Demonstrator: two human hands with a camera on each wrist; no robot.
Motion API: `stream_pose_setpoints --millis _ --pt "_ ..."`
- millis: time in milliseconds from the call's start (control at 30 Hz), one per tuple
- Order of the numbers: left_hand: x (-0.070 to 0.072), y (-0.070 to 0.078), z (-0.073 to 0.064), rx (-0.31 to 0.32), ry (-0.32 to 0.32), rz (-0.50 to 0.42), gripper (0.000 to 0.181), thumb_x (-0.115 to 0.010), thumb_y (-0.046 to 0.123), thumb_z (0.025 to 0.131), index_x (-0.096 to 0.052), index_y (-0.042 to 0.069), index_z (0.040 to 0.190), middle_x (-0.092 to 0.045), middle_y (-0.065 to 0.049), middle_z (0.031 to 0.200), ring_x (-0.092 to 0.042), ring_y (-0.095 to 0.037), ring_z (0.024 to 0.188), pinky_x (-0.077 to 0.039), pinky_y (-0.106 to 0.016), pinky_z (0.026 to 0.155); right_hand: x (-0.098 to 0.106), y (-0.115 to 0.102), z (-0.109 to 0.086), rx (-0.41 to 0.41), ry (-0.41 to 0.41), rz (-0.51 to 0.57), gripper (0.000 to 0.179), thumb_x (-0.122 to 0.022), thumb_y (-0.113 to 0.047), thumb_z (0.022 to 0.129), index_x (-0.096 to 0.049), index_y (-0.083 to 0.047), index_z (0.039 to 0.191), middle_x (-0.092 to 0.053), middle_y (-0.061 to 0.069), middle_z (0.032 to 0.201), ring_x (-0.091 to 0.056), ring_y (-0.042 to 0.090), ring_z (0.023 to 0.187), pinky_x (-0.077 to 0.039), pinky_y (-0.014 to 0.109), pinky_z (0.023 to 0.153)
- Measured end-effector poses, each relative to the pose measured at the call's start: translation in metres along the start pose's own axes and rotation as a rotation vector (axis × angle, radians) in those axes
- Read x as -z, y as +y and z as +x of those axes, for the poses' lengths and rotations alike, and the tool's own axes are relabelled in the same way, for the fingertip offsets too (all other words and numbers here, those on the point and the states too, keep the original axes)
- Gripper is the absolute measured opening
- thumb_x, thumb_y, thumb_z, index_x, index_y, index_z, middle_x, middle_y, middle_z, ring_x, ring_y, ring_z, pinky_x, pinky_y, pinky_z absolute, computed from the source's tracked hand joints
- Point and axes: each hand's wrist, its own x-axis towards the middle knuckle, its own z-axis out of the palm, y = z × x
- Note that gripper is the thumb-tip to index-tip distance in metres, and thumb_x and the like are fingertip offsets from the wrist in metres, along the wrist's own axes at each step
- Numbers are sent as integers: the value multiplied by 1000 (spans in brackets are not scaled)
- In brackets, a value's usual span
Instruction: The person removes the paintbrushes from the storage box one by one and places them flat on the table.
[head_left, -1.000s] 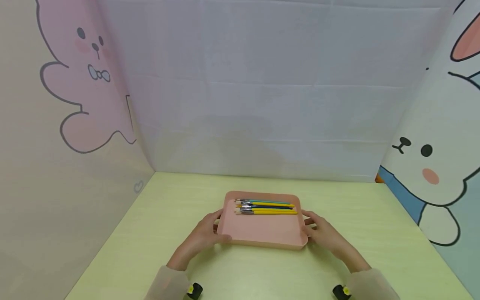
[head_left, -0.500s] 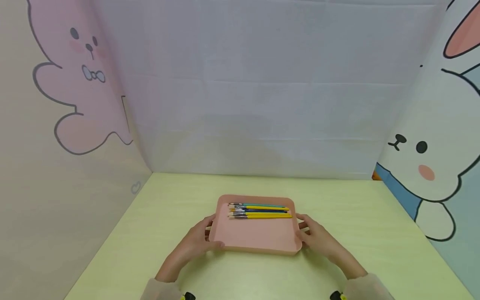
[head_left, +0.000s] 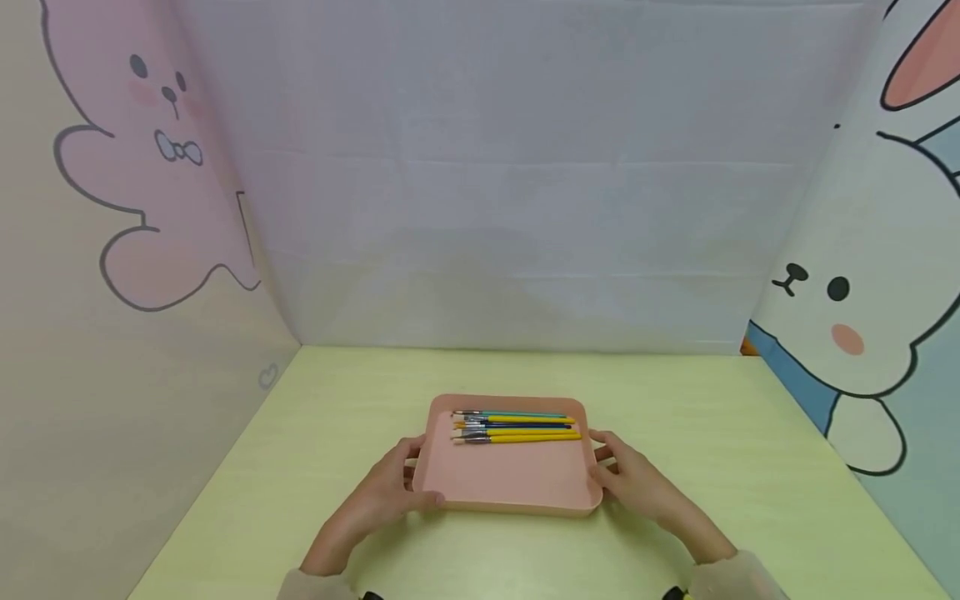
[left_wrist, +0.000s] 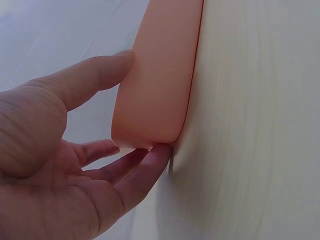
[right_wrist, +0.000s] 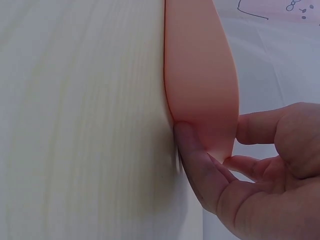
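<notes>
A shallow pink tray (head_left: 510,483) with rounded corners is held at its two short ends, low over the table. Several paintbrushes (head_left: 517,427) with yellow, dark blue and teal handles lie side by side in its far half, bristles to the left. My left hand (head_left: 386,487) grips the left end, its thumb on the near left corner and its fingers along the outer side wall (left_wrist: 160,75). At the opposite end, my right hand (head_left: 637,479) grips the side wall (right_wrist: 200,65) between thumb and fingers. Both hands' fingertips reach the wall's lower edge in the wrist views.
Under the tray is a pale yellow-green table (head_left: 360,383). A plain whitish sheet (head_left: 510,208) hangs behind it. Side panels carry a pink bear drawing (head_left: 172,217) on the left and a white rabbit drawing (head_left: 885,317) on the right.
Both hands have brought the tray a little nearer to me and slightly left, with the paintbrushes still in it. The head view has also shifted a little. The grip looks the same.
</notes>
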Motion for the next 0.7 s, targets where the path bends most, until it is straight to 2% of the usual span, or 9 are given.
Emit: stream_pose_setpoints --millis 467,567,700 --pt "4 -4 1 -12 -23 19 86 -94 14 82 -45 0 151 -60 -16 141 -66 -28 113 -55 -35 89 0 0 1 15 -24 4 59 -62 -9 107 -36 4 159 -61 22 131 -68 29 109 -58 32 75" --pt "6 -6 2 -17 -33 15 87 -94 15 82 -44 1 151 -59 -16 143 -65 -27 112 -53 -33 87 1 0 1 19 -32 6 59 -62 -9 107 -36 4 159 -61 23 130 -68 29 109 -58 32 75" --pt "6 -5 6 -15 -45 35 98 -95 16 80 -38 4 159 -54 -17 146 -65 -27 112 -53 -36 88 2 0 1 18 -27 13 58 -62 -8 107 -36 4 158 -60 23 129 -69 29 107 -59 33 74"
